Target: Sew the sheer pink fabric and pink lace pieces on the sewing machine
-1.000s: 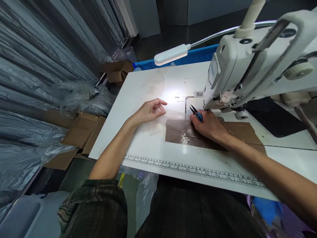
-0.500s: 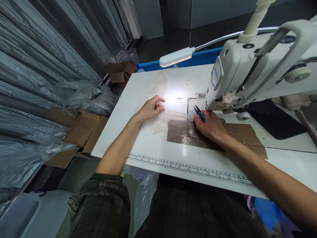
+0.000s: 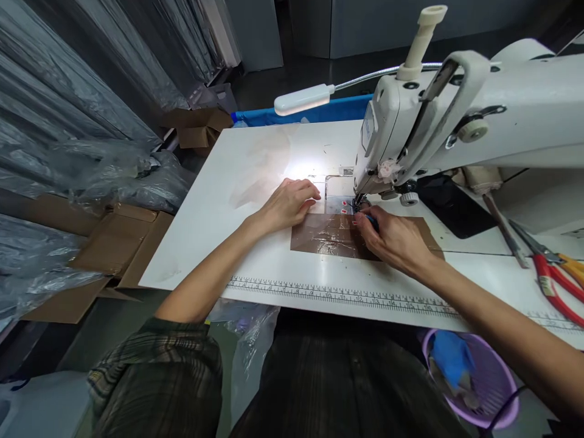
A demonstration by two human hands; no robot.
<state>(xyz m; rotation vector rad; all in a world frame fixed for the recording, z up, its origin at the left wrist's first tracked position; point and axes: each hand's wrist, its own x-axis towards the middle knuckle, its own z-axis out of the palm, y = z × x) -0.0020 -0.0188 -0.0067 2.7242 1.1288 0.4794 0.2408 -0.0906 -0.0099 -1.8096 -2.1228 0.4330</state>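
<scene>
My right hand (image 3: 387, 237) is closed around small blue thread snips (image 3: 373, 221), right below the needle area of the white sewing machine (image 3: 385, 131). A brown taped sheet (image 3: 322, 236) lies flat on the white table, partly under that hand. My left hand (image 3: 293, 202) rests to the left of the needle plate, fingers bent and close together; whether anything thin is between them is too small to tell. Sheer pale fabric (image 3: 262, 164) lies on the table beyond it. Small red marks show on the plate by the needle.
A lit lamp (image 3: 303, 100) hangs over the table's back. A ruler strip (image 3: 337, 294) runs along the front edge. At right lie a black pad (image 3: 449, 207) and red-handled pliers (image 3: 550, 283). A purple basket (image 3: 497, 389) stands below; cardboard boxes (image 3: 116, 240) sit at left.
The view has shifted to the right. My right hand has brought the snips in under the needle area, and my left hand has moved closer to the plate, its palm turned down.
</scene>
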